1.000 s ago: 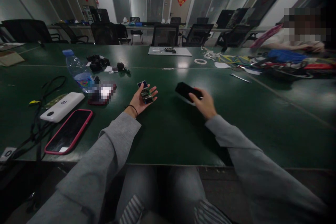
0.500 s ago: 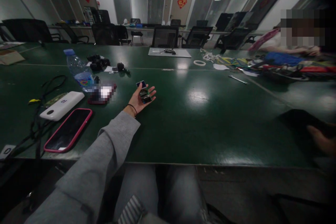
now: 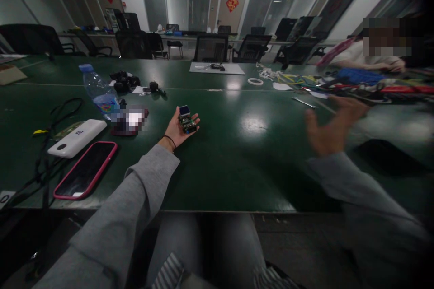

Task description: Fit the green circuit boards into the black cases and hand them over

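1. Left hand [image 3: 173, 132], palm up over the green table [image 3: 220, 162]: fingers extended and apart, not curled into a grip; thumb alongside the load. Thumb pressure, and contact of knuckles with tabletop, not determinable.
2. Circuit board [image 3: 188, 124], lying in the left hand across palm and finger bases. At its far end, a small screen [image 3: 184, 110], dark-faced; joint between screen and board too small to make out.
3. Right hand [image 3: 327, 128], blurred, raised over the right side of the table: thumb and fingers spread well apart, nothing held.
4. Dark flat object [image 3: 389, 157], on the table to the right of the right hand, near but seemingly apart; nature lost in shadow.
5. Good practice for the left hand, by judgement: hold the palm level against sliding toward the fingertips; support from below and at the edges; avoid pressing on exposed components. Treat the screen joint as probably fragile.
6. Good practice for the right hand, likewise: for any contact with the board, best a slow approach and a light pinch at opposite edges.
7. Far left: pink-rimmed phone [image 3: 85, 170] and white oblong device [image 3: 77, 138], both well apart from the left hand.
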A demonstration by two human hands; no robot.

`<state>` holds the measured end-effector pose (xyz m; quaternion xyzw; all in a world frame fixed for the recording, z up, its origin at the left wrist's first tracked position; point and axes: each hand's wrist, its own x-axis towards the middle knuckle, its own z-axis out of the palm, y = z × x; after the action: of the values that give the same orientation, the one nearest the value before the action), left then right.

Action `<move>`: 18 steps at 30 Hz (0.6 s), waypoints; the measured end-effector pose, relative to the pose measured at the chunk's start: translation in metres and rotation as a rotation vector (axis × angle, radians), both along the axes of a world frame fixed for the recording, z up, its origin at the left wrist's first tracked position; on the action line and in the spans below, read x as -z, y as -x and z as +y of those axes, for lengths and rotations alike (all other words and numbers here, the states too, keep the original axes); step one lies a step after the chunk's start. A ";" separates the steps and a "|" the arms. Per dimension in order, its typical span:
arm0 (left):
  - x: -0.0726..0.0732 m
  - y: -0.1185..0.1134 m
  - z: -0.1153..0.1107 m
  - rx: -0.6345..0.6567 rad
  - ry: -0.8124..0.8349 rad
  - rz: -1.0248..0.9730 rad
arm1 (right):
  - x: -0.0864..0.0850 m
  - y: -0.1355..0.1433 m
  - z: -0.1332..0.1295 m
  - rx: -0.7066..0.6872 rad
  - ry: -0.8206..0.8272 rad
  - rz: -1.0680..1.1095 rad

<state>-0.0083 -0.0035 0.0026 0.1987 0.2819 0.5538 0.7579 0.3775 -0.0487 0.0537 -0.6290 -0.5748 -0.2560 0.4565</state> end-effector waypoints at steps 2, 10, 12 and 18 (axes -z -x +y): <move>-0.001 0.000 -0.001 0.004 0.009 0.004 | 0.014 0.073 0.004 -0.278 0.055 0.006; -0.007 -0.003 -0.006 0.064 -0.004 -0.002 | 0.065 0.260 0.008 -0.837 0.331 -0.129; -0.010 -0.002 -0.006 0.085 -0.021 -0.031 | 0.069 0.258 0.022 -0.876 0.340 -0.065; -0.017 -0.005 -0.009 0.056 -0.049 -0.030 | 0.083 0.242 0.058 -0.941 0.360 0.318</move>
<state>-0.0033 -0.0128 0.0200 0.2169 0.2512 0.5419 0.7721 0.1359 0.0092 -0.0289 -0.4023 -0.7536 0.1780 0.4885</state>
